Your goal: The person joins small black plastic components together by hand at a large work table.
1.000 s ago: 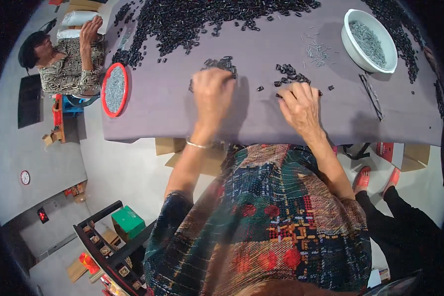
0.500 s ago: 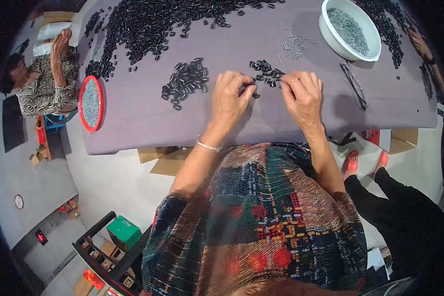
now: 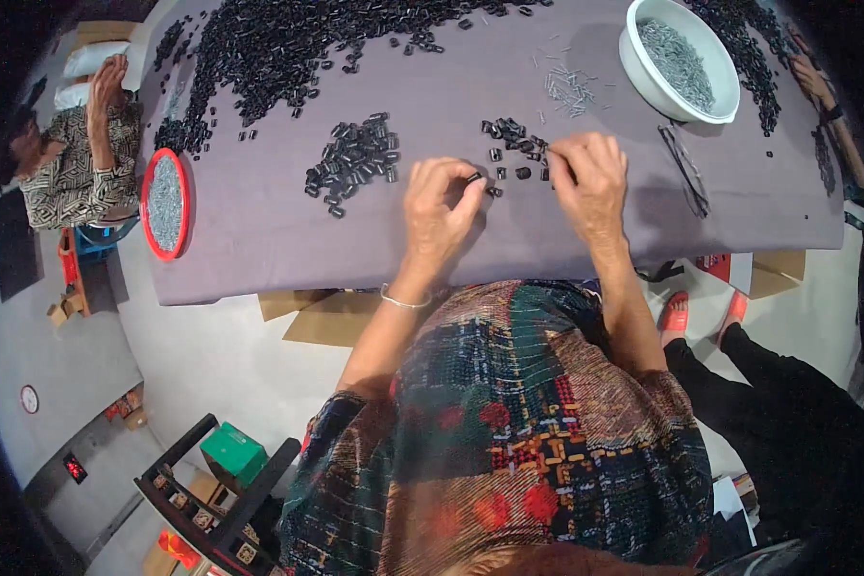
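My left hand pinches a small black cylindrical part between thumb and forefinger, just over the grey-purple tablecloth. My right hand is closed, its thumb and fingertips together at the right side of a small loose cluster of black parts. Whatever it grips is too small and dark to make out. A few single black parts lie between the two hands. Left of my left hand is a larger pile of the same parts.
A big heap of black parts spreads over the far side. A white bowl of metal pins stands at far right, near scattered pins and eyeglasses. A red-rimmed basket is at left. Other people sit at both sides.
My left hand has drawn slightly left and down, away from the cluster, with a black part in its pinch. My right hand stays near the cluster; more single parts show between the hands.
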Demonstrator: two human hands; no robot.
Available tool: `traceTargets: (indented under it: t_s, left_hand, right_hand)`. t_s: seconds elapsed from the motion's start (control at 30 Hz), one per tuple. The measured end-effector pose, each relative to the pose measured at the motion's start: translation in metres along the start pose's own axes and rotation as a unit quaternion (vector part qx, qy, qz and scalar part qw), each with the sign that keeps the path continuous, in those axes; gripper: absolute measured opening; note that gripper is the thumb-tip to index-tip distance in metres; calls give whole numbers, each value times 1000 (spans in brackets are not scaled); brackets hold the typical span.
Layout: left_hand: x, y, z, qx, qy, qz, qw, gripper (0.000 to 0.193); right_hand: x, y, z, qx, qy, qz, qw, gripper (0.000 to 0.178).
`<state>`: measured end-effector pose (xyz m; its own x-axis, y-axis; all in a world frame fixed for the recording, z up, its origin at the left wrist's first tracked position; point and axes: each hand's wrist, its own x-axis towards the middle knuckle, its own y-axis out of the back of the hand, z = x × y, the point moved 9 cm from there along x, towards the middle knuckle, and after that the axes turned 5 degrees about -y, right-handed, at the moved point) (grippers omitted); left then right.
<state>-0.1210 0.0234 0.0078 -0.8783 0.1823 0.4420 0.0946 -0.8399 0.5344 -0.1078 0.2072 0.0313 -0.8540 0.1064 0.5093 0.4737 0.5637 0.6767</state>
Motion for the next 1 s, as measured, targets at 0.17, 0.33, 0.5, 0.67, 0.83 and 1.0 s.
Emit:
traceTargets:
  t_s: [0.17, 0.33, 0.5, 0.67, 0.83, 1.0]
  left_hand:
    - [-2, -1, -4, -10, 13, 9, 1000, 15]
    - [-2, -2, -6, -28, 24, 12, 999, 15]
    - [-1, -1, -7, -32, 15, 7, 999, 16]
    - [1, 2, -4, -47, 5, 13, 999, 15]
    - [0, 0, -6, -62, 28, 14, 998, 12]
    - [1, 1, -5, -64, 29, 22, 997, 12]
  right_hand:
    - [12, -16, -12, -11, 18, -57, 998, 12]
    - [9, -37, -16, -29, 22, -109, 993, 17]
    - [-2, -26, -8, 0, 14, -120, 993, 20]
    - [0, -18, -7, -15, 6, -101, 995, 19]
    - [11, -29, -13, -18, 15, -99, 995, 17]
    - [21, -47, -13, -32, 25, -136, 990, 16]
